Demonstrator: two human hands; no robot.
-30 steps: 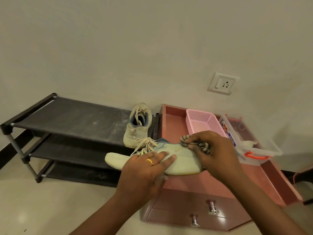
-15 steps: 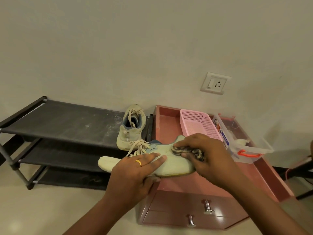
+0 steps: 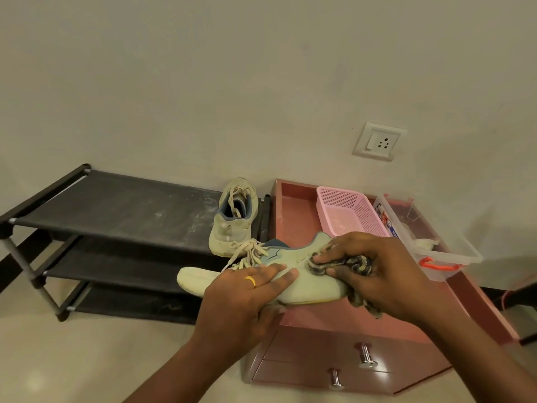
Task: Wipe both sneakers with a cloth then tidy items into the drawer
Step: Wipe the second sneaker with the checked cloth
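A pale green sneaker (image 3: 308, 283) lies on its side across the gap between the shoe rack and the pink drawer unit (image 3: 348, 324). My left hand (image 3: 247, 292) grips its middle from the front. My right hand (image 3: 374, 271) presses a dark patterned cloth (image 3: 357, 264) against the sneaker's heel side. The second sneaker (image 3: 234, 219) stands upright on the right end of the rack's top shelf (image 3: 122, 207). Two drawer fronts with metal knobs (image 3: 366, 356) are shut below.
A pink mesh basket (image 3: 345, 213) and a clear plastic box with an orange latch (image 3: 436, 251) sit at the back of the drawer unit's top. A wall socket (image 3: 379, 141) is above. The black rack has three shelves; pale floor lies in front.
My right hand with the cloth has slid along the sneaker's heel area, and the cloth's tail now hangs below the sole. The left hand keeps its grip.
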